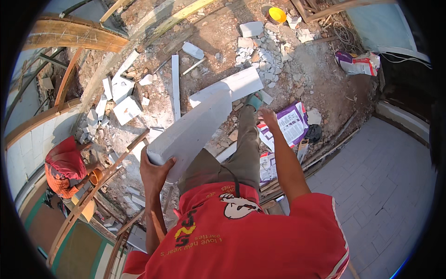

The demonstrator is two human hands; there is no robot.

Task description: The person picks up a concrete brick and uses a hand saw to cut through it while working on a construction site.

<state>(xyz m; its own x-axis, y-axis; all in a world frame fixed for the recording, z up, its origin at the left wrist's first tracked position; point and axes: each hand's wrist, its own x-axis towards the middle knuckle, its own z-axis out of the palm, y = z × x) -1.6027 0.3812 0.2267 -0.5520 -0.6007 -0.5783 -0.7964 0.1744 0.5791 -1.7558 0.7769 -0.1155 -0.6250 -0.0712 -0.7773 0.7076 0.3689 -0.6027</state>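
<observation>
My left hand (155, 173) is closed around the near end of a long white lightweight concrete block (193, 132), thumb on one face. The block is tilted, its far end raised in front of my legs. Behind that end, another white block (237, 86) lies on the rubble beside my sandalled foot (254, 100). My right hand (268, 117) is held out past my right leg, its fingers apart and nothing in them. Nearest to it is a purple and white paper sack (290, 123) on the ground.
At the left, a co-worker in red and orange (65, 167) bends by an orange bucket (95, 176). Broken white blocks (123, 93) and wooden poles (116, 169) lie around. A handsaw (303, 149) rests by the sacks. A yellow bowl (277, 15) sits far off; a grey block wall (371, 195) stands right.
</observation>
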